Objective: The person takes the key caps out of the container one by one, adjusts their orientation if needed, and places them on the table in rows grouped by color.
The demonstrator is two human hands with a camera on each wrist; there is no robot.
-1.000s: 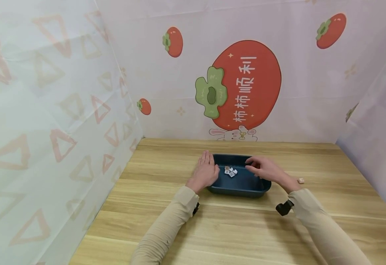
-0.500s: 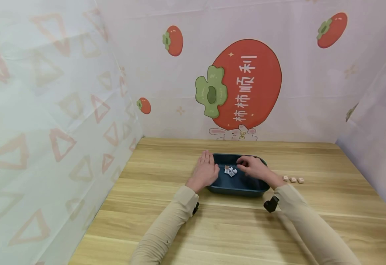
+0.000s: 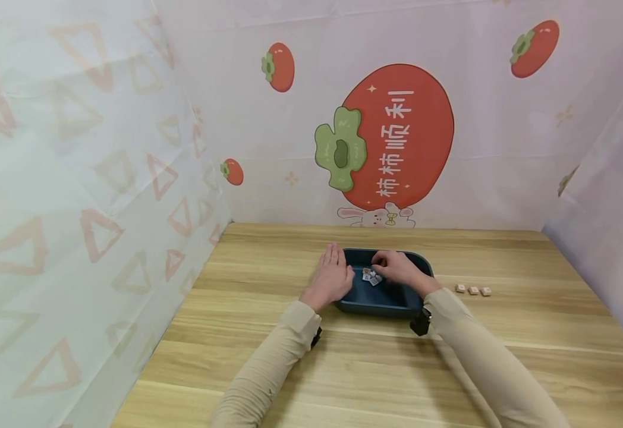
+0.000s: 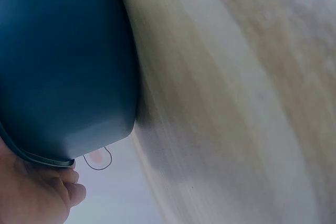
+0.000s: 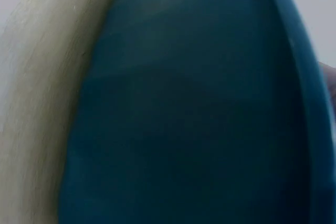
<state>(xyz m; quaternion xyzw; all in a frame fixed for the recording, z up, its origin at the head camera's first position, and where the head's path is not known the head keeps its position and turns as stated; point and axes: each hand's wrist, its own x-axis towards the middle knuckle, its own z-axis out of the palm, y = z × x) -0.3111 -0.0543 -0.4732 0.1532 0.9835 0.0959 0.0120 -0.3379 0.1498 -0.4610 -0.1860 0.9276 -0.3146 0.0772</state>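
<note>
A dark blue tray (image 3: 378,310) with raised sides stands on the wooden table. My left hand (image 3: 330,279) grips its left end, fingers extended along the outside and thumb over the rim; the left wrist view shows that hand (image 4: 37,198) against the tray's edge. Several small white cubes (image 3: 374,280) with dark markings lie clustered on the tray floor. Above the cubes' right side is my right hand (image 3: 399,268), thumb and index finger bent with a small gap between them. Its lower fingers are hidden. The right wrist view shows mostly the tray's wall (image 5: 178,108).
Three small pale cubes (image 3: 474,290) lie in a row on the table (image 3: 375,368), right of the tray. A printed cloth wall (image 3: 268,131) stands behind the table, with more cloth at the left and right sides.
My right hand has moved left across the tray, from its right side to over the cubes. Two more cubes in the table row came into view as it moved. My left hand has stayed put.
</note>
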